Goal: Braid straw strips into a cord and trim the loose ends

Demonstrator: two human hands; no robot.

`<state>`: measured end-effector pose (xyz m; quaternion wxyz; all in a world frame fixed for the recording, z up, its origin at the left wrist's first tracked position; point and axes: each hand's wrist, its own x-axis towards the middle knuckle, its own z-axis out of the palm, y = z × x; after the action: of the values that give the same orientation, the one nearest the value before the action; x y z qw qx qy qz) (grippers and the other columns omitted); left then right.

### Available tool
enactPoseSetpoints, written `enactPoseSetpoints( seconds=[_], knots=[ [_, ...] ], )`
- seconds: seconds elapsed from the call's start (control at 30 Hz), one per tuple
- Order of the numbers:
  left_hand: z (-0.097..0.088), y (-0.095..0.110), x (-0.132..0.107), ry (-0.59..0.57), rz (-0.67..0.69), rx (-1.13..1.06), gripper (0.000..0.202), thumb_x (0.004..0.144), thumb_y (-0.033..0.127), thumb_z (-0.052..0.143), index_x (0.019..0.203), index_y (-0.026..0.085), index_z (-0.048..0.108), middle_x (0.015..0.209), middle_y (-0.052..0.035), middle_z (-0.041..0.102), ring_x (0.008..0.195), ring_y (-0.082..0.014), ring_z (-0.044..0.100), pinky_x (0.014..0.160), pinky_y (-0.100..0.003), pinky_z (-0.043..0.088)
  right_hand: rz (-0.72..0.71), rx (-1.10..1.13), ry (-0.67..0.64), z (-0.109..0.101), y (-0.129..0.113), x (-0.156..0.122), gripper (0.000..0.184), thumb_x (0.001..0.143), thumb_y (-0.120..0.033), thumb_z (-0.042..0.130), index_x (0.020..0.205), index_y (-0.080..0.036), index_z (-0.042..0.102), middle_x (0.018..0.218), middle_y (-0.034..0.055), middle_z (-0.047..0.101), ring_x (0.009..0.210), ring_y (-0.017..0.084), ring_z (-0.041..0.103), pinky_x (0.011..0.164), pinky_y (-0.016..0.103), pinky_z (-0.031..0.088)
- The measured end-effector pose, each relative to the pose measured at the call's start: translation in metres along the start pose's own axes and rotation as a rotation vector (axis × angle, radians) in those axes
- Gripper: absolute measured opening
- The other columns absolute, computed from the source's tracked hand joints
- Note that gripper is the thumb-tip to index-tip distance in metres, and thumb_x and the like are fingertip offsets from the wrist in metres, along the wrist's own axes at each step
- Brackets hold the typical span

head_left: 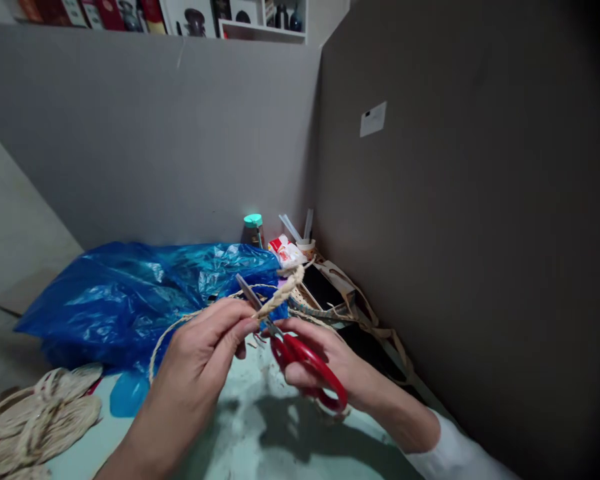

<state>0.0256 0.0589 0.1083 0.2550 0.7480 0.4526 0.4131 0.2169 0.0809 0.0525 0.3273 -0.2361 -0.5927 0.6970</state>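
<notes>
My left hand [207, 350] pinches a pale braided cord [283, 293] between thumb and fingers. The braid's end rises up and to the right from my fingertips. In my right hand [325, 357] is a pair of red-handled scissors [313, 363], its blades pointing up and left. The blades cross the braid close to my left fingertips; whether they are closed on a strand I cannot tell. A thin twisted cord [163, 340] loops behind my left hand.
A big blue plastic bag [130, 287] covers the table's back left. Coiled cord bundles [45, 413] lie at the front left. A jar with a turquoise lid [253, 223], a paper cup [306, 248] and a red-white packet [285, 252] stand at the back. Grey panels [205, 133] rise behind and at right.
</notes>
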Motion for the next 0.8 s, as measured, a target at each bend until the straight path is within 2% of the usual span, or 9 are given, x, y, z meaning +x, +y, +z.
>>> enactPoseSetpoints(
  seconds=[0.13, 0.27, 0.37, 0.5, 0.63, 0.8],
  knots=[
    [-0.012, 0.006, -0.006, 0.235, 0.078, 0.199, 0.017, 0.089, 0.029, 0.057, 0.077, 0.025, 0.068, 0.068, -0.0004, 0.064, 0.059, -0.0160, 0.056, 0.058, -0.025, 0.043, -0.054, -0.478, 0.226, -0.005, -0.002, 0.000, 0.033, 0.078, -0.032, 0.070, 0.108, -0.022, 0.059, 0.070, -0.0051, 0.050, 0.059, 0.009, 0.044, 0.057, 0.021, 0.040],
    [-0.020, 0.013, -0.017, 0.394, 0.246, 0.347, 0.012, 0.087, 0.020, 0.060, 0.089, 0.027, 0.070, 0.087, 0.0000, 0.072, 0.075, -0.0176, 0.065, 0.069, -0.024, 0.048, -0.163, -0.706, 0.385, -0.018, 0.007, 0.002, 0.023, 0.084, -0.023, 0.057, 0.107, -0.021, 0.053, 0.073, -0.0029, 0.054, 0.059, 0.011, 0.047, 0.057, 0.022, 0.042],
    [-0.022, 0.015, -0.023, 0.458, 0.329, 0.423, 0.025, 0.086, 0.015, 0.060, 0.103, 0.031, 0.069, 0.089, 0.0023, 0.073, 0.076, -0.0170, 0.066, 0.073, -0.025, 0.050, -0.290, -0.894, 0.458, -0.026, 0.011, 0.001, 0.025, 0.083, -0.016, 0.054, 0.108, -0.021, 0.051, 0.074, -0.0021, 0.055, 0.061, 0.012, 0.048, 0.059, 0.022, 0.042],
    [-0.020, 0.016, -0.026, 0.537, 0.359, 0.478, 0.034, 0.085, 0.014, 0.063, 0.109, 0.037, 0.070, 0.093, 0.0055, 0.075, 0.080, -0.0179, 0.068, 0.079, -0.026, 0.053, -0.514, -1.085, 0.533, -0.027, 0.009, -0.004, 0.033, 0.083, -0.014, 0.055, 0.114, -0.020, 0.050, 0.083, 0.0015, 0.057, 0.062, 0.012, 0.050, 0.059, 0.024, 0.042],
    [-0.020, 0.015, -0.027, 0.547, 0.382, 0.503, 0.046, 0.082, 0.012, 0.065, 0.118, 0.040, 0.068, 0.095, 0.0057, 0.076, 0.081, -0.0182, 0.068, 0.081, -0.027, 0.052, -0.750, -1.241, 0.555, -0.024, 0.003, -0.011, 0.043, 0.078, -0.010, 0.057, 0.119, -0.019, 0.049, 0.082, 0.0033, 0.055, 0.067, 0.016, 0.051, 0.062, 0.027, 0.043],
    [-0.019, 0.013, -0.028, 0.566, 0.410, 0.530, 0.045, 0.074, 0.009, 0.070, 0.112, 0.034, 0.073, 0.084, 0.0007, 0.073, 0.070, -0.0189, 0.065, 0.073, -0.028, 0.051, -0.824, -1.328, 0.593, -0.027, -0.003, -0.016, 0.050, 0.075, -0.009, 0.060, 0.123, -0.017, 0.048, 0.085, 0.0056, 0.055, 0.071, 0.017, 0.050, 0.064, 0.030, 0.044]
  ],
)
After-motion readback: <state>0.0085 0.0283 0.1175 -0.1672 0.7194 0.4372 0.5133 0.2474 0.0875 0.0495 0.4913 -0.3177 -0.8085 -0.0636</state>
